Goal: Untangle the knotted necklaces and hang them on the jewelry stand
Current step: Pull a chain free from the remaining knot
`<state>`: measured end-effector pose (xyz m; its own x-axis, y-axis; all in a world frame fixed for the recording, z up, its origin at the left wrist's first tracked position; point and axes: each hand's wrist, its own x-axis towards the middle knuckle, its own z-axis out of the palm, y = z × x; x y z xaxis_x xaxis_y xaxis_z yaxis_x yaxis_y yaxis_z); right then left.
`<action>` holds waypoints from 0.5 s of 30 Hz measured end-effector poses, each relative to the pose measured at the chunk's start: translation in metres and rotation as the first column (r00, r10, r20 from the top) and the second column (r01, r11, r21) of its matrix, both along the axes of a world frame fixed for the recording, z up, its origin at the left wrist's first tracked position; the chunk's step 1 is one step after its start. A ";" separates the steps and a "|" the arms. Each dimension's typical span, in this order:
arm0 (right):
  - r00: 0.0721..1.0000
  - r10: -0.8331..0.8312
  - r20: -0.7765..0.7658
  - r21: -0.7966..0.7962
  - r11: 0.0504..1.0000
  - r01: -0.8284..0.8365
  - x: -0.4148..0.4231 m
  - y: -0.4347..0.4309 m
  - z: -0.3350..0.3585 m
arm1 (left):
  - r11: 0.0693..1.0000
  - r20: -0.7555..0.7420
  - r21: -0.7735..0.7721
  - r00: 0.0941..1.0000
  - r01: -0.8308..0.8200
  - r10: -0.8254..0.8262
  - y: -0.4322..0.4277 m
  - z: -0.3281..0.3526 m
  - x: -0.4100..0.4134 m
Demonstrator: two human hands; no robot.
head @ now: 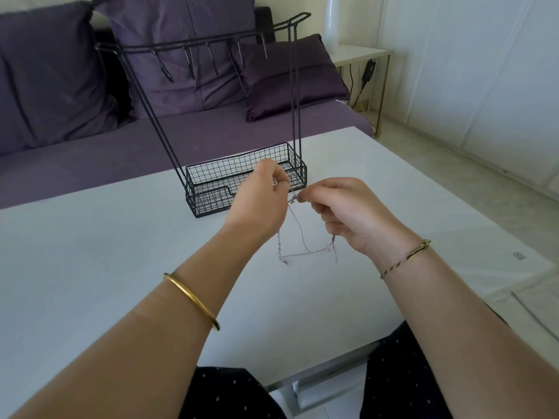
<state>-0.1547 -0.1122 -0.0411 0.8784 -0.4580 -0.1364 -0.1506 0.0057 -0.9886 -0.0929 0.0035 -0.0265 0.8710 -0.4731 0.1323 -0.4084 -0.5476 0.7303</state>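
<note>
Evidently, the necklaces (298,231) are pinched at their knot by the left hand (263,198) and right hand (348,213), held aloft so loops dangle free.

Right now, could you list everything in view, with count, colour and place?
necklaces: count unclear, silver, tangled, hanging between both hands
jewelry stand: one, black wire, on the table behind the hands
table: one, white, under the hands
sofa: one, purple, behind the table
cushions: three, purple, on the sofa
side table: one, white, far right
bangle: one, gold, left forearm
bracelet: one, braided, right wrist
left hand, right hand: both pinch the necklaces
</note>
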 end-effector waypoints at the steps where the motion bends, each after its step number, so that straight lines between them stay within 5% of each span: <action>1: 1.000 0.003 0.004 0.015 1.000 -0.003 0.000 0.000 0.000 | 1.000 -0.012 -0.006 1.000 0.011 -0.011 0.000 0.000 0.000; 6: 0.987 0.059 0.148 -0.159 0.987 -0.035 -0.005 0.002 -0.001 | 0.996 -0.089 -0.087 0.995 0.028 -0.036 0.001 -0.001 0.002; 9: 0.966 0.111 0.233 -0.423 0.906 -0.002 -0.005 0.006 -0.001 | 0.991 -0.163 -0.134 0.986 0.006 -0.028 0.001 -0.001 0.003; 15: 0.966 0.108 0.234 -0.633 0.771 0.067 0.000 0.008 -0.003 | 0.983 -0.269 -0.178 0.963 -0.040 -0.010 0.002 0.000 0.005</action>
